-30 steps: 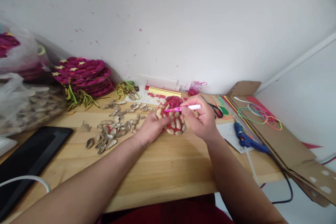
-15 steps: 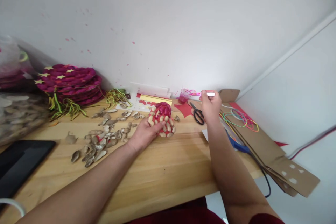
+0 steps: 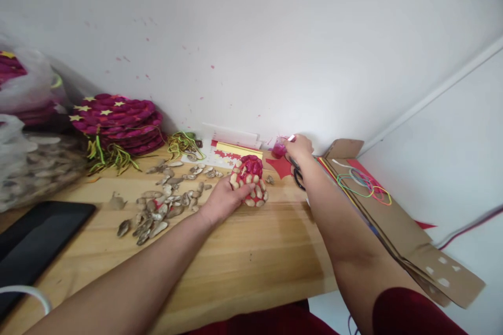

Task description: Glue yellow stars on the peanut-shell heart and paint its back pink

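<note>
My left hand (image 3: 228,199) grips a red piece (image 3: 259,196) covered with peanut shells, thumb pressed on its front. The shells at its top are painted wet magenta; the lower ones are bare tan. Over a small clear cup of pink paint (image 3: 279,148) by the wall, my right hand (image 3: 302,147) is closed around a paintbrush (image 3: 291,138). Only the white part of the brush shows; its bristle end is hidden at the cup. Black-handled scissors (image 3: 298,177) lie partly under my right forearm, beside a red paper cutout (image 3: 280,167).
Loose peanut shells (image 3: 157,214) are spread left of my left hand. A stack of magenta discs with yellow stars (image 3: 118,120), a bag of shells (image 3: 43,167) and a black tablet (image 3: 43,246) stand or lie at left. Cardboard (image 3: 396,214) with coloured cords (image 3: 363,186) lies right.
My right hand has moved left and toward the wall, bringing the paintbrush down to the paint cup. My left hand still holds the shell-covered piece. The view has shifted slightly left.
</note>
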Tool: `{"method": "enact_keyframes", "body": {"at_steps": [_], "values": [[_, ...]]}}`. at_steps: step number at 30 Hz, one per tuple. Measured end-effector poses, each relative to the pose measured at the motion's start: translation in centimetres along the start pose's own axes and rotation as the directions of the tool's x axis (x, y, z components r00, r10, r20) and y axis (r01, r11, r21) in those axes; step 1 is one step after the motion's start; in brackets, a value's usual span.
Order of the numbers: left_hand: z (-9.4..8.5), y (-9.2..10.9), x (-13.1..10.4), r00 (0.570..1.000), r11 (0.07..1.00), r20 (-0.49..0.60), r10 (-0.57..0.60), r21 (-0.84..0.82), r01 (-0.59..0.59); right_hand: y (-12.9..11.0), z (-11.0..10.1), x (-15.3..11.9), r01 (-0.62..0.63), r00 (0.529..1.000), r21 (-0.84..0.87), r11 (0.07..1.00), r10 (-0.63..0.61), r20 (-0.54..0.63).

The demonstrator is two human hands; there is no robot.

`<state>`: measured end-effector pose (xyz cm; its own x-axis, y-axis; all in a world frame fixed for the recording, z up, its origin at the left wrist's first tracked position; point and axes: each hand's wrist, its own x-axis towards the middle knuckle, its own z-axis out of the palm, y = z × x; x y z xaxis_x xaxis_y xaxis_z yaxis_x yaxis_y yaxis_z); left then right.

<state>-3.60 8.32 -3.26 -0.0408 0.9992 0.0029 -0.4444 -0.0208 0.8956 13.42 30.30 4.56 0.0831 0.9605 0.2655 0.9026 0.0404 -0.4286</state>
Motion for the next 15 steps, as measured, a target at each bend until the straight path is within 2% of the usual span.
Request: {"method": "enact_keyframes", "body": {"at_steps": [4, 8, 15], "values": [[-0.1, -0.1, 0.2, 0.999, 1.000, 0.048, 0.019, 0.008, -0.019, -0.1, -0.5, -0.4, 0.005, 1.000, -0.009, 1.000, -0.005, -0.013], [0.0, -0.1, 0.2, 1.000, 1.000, 0.028, 0.008, -0.013, -0.007, 0.1, -1.6, -0.9, 0.019, 0.997, 0.052, 0.998, -0.015, -0.075], [0.1, 0.2, 0.1, 1.000, 0.999, 0.013, -0.009, -0.041, 0.009, 1.2, -3.2, -3.1, 0.080, 0.972, 0.323, 0.943, -0.003, -0.233]]}}
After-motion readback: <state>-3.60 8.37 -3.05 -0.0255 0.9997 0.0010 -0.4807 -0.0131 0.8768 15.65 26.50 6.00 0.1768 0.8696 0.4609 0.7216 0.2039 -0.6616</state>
